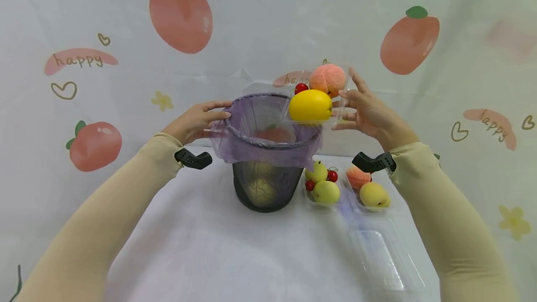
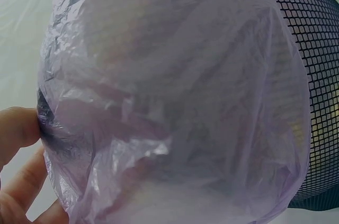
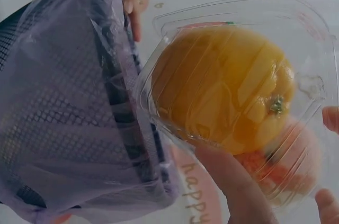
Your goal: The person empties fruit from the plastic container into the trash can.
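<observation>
A black mesh wastebasket [image 1: 268, 185] lined with a thin purple plastic bag [image 1: 268, 153] stands on the table. My left hand [image 1: 197, 121] grips its rim at the left side, over the bag's folded edge. In the left wrist view the crinkled bag [image 2: 185, 102] fills most of the picture beside the fingers. My right hand [image 1: 365, 108] holds a clear plastic container [image 3: 312, 89], tilted above the basket's right rim. Inside the container are a yellow fruit [image 1: 310, 106], a peach [image 1: 328, 78] and a red cherry [image 1: 301, 88].
Right of the basket sits a clear tray with green-yellow fruits [image 1: 326, 192] and cherries [image 1: 332, 175]. Next to it is another tray with a peach [image 1: 358, 177] and a yellow fruit [image 1: 375, 195]. Clear plastic containers [image 1: 383, 260] lie nearer. A fruit-printed cloth [image 1: 251, 22] hangs behind.
</observation>
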Demonstrator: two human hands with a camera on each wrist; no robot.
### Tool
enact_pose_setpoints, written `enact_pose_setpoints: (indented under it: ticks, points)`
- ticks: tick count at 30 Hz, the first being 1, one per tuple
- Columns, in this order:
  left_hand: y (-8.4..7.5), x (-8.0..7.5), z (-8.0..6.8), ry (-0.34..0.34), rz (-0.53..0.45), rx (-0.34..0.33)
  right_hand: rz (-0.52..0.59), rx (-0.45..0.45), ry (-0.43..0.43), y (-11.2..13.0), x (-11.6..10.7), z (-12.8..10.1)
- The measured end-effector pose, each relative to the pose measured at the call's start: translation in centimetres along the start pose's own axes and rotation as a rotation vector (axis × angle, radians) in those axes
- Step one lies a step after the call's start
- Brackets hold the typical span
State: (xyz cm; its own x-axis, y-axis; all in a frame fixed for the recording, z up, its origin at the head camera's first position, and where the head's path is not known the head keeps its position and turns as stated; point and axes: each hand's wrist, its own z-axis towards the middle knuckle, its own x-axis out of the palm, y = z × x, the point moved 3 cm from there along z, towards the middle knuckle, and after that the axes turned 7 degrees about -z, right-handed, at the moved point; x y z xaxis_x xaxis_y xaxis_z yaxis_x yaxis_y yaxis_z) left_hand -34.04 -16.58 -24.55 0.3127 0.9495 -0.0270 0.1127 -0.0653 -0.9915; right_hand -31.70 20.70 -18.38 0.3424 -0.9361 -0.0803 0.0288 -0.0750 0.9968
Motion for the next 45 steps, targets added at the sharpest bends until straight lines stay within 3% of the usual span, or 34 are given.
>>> enact_pose_setpoints:
  ticks: [11, 20, 30, 45]
  points:
    - [0.0, 0.0, 0.0, -0.007, 0.009, -0.011, -0.154, 0.057, -0.110, 1.5, 0.5, 0.9]
    - [0.0, 0.1, 0.1, -0.008, 0.009, -0.016, -0.193, -0.010, -0.150, 2.1, 1.7, 1.4]
    - [0.0, 0.1, 0.2, 0.001, -0.006, -0.005, -0.368, -0.036, -0.166, 2.6, 2.5, 1.6]
    - [-0.2, 0.1, 0.0, -0.013, -0.004, -0.014, -0.496, -0.096, -0.175, 3.0, 2.9, 1.7]
